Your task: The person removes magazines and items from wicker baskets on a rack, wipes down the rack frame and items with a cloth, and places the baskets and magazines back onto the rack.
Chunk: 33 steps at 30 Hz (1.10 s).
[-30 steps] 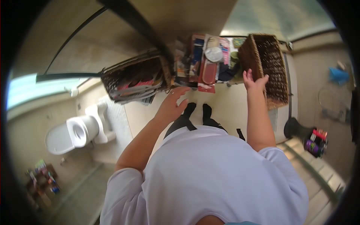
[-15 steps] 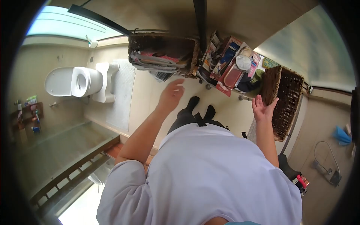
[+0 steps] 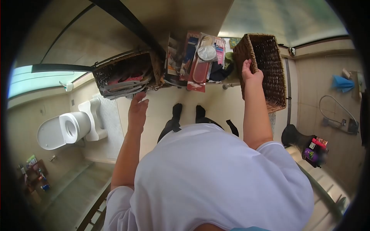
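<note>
My left hand (image 3: 138,109) is open, its fingers stretched upward just below a wicker basket (image 3: 156,73) holding a stack of magazines (image 3: 125,86). It holds nothing. My right hand (image 3: 253,75) is closed over the near rim of another wicker basket (image 3: 283,71), with fingers on its outer wall and thumb toward the inside. This basket is tilted, its dark interior showing. Between the baskets lie packaged items, among them a red package (image 3: 198,73), a round pale lid (image 3: 207,53) and dark cloth (image 3: 220,72). A green item (image 3: 229,61) is beside the cloth.
A white toilet (image 3: 79,125) with raised lid stands at the left. Dark bars cross the upper left. My feet (image 3: 177,111) are on the pale floor (image 3: 158,111). At the right are a dark stand with bottles (image 3: 316,152), a blue item (image 3: 342,83) and a hose (image 3: 320,102).
The view has swung and turned. My left hand has shifted left, under the magazine basket. My right hand, more spread before, has its fingers closer together at the right basket's rim.
</note>
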Each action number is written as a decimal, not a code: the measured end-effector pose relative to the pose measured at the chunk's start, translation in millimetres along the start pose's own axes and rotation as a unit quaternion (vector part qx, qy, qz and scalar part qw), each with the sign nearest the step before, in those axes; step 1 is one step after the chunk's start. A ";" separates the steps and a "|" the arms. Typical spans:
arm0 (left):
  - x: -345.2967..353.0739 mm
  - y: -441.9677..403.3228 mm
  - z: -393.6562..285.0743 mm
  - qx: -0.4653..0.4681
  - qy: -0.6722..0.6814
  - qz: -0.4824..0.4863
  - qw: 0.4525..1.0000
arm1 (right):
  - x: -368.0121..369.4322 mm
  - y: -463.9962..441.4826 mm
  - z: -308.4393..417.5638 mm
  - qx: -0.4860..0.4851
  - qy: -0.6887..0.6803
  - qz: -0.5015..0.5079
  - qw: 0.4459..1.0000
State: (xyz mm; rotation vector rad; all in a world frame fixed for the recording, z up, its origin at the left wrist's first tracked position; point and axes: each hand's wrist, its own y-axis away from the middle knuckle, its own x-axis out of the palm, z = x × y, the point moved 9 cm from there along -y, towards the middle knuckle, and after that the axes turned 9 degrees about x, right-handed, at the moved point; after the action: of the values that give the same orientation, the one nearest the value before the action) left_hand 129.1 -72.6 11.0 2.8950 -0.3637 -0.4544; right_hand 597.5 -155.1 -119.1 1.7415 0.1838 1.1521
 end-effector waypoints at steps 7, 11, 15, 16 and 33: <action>0.8 9.2 6.6 -0.035 -0.010 0.026 0.999 | 53.4 -2.1 -39.2 -0.006 -0.061 0.064 0.996; -9.4 17.8 8.8 -0.041 0.006 0.005 0.999 | 62.7 -47.5 -52.4 0.003 -0.109 0.001 0.994; -23.7 22.0 20.3 -0.043 0.003 -0.014 0.999 | 72.2 -60.9 -63.9 -0.022 -0.036 0.016 0.999; -26.0 22.9 21.6 -0.036 0.006 -0.022 0.999 | 71.6 -48.9 -68.3 -0.030 -0.019 0.011 0.999; -118.3 3.9 24.4 -0.026 -0.059 -0.217 0.974 | 13.8 5.5 -124.6 0.112 0.447 0.093 0.882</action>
State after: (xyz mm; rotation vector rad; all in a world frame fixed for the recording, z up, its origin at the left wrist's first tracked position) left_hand 11.3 -48.2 21.7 2.8948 0.2707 -0.6906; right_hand 508.0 -69.2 -100.3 1.2996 0.7408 2.0910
